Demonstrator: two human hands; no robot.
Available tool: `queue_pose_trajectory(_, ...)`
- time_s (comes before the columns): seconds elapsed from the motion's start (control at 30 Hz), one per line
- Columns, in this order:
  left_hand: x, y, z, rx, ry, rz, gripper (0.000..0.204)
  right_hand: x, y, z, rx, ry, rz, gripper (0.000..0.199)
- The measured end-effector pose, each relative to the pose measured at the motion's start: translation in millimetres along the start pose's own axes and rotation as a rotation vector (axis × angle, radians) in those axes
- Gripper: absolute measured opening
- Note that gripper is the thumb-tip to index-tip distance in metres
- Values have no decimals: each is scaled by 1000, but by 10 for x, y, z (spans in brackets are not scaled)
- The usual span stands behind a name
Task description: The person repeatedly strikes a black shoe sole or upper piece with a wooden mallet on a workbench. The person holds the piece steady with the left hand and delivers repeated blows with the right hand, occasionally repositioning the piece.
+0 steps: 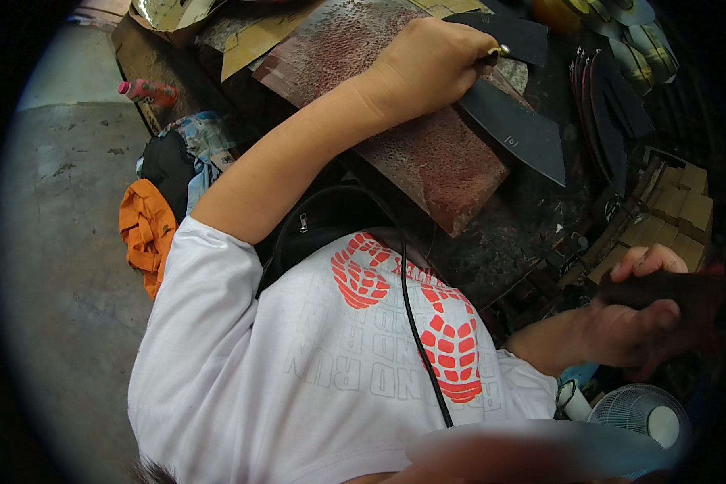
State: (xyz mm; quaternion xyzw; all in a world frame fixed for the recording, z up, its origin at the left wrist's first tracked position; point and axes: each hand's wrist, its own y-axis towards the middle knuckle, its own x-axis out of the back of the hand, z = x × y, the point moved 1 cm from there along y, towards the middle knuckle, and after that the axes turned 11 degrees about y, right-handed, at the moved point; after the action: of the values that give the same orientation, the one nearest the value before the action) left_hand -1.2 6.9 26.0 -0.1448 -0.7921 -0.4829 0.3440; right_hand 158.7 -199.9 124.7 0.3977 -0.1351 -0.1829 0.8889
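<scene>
My left hand reaches across a worn reddish-brown cutting board and is closed around a small tool with a brass-coloured tip. The tip rests at the top edge of a flat black cut sheet lying on the board. My right hand is low at the right, gripping a dark flat piece between thumb and fingers. What the dark piece is made of I cannot tell. My white T-shirt with a red print fills the lower middle.
A stack of dark cut pieces stands right of the board, with tan blocks below it. A small white fan sits at lower right. On the left floor lie an orange cloth and a pink bottle. A black cable crosses my shirt.
</scene>
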Motion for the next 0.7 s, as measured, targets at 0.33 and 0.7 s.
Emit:
queue_pose_trajectory(0.33,-41,-128,117,324,-280,19,16,-10,-586,-531,-607,-530,209,56)
queue_pose_trajectory(0.7,68,-102,91,646,-771,162,7,62,-737,-514,-516,-605,249,58)
